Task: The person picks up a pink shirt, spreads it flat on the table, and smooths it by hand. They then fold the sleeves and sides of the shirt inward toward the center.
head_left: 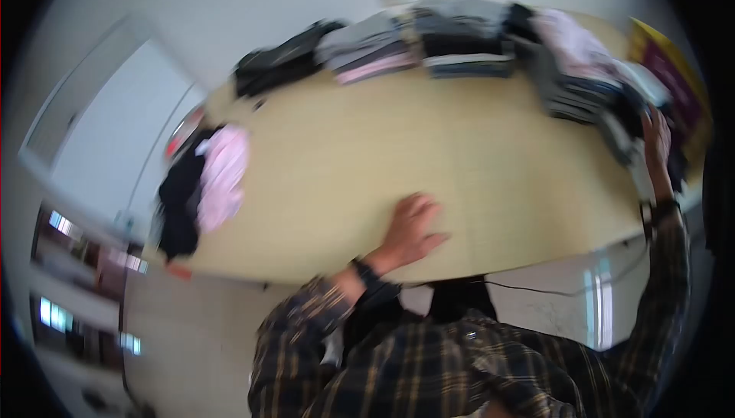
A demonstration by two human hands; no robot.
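Resting left hand (409, 230) flat on table (459, 150), right hand (657, 138) reaches folded clothes (582, 89).

A big, light wood desk (367, 150) fills the middle. The left hand (409, 230) lies flat on it near the edge at 6 o'clock. Its fingers are spread and it holds nothing. The right hand (657, 138) is far out at 3 o'clock, touching a dark pile of clothes (624, 115). The picture is too blurry to tell if it grips. More folded clothes (459, 39) sit in stacks along the far edge from 11 to 2 o'clock. At 9 o'clock a pink cloth (223, 177) lies beside a black cloth (180, 204). Both arms wear checked sleeves (306, 318).
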